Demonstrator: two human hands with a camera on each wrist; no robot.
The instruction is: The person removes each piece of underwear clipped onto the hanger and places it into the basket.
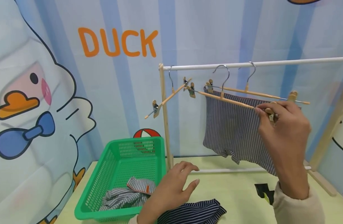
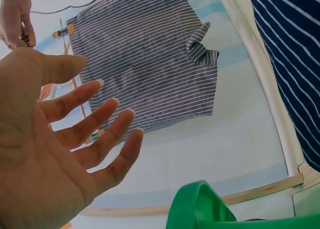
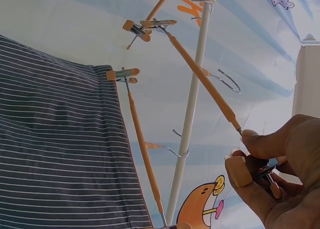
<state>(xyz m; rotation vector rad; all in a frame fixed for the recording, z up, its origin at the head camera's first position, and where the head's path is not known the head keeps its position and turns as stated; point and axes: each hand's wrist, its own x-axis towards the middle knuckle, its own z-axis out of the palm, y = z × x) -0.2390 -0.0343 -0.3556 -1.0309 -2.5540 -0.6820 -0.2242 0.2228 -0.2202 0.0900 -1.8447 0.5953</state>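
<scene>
My right hand (image 1: 286, 127) pinches one end of a wooden clip hanger (image 1: 235, 101), its fingers around the end clip (image 3: 240, 171). In the right wrist view this hanger's metal hook (image 3: 227, 81) stands apart from the rail, and no garment is on it. Behind it, grey striped shorts (image 1: 233, 124) hang from another clip hanger (image 1: 258, 93) on the rail. My left hand (image 1: 172, 188) hovers with spread, loosely bent fingers and holds nothing. Below it, a navy striped garment (image 1: 199, 211) lies on the table, partly hidden by the hand.
A white rail (image 1: 193, 67) on wooden posts carries another clip hanger (image 1: 168, 98) at its left end. Left of the rack, a green basket (image 1: 121, 141) holds grey striped clothing (image 1: 123, 199). A small black item (image 1: 262, 189) lies at the right of the table.
</scene>
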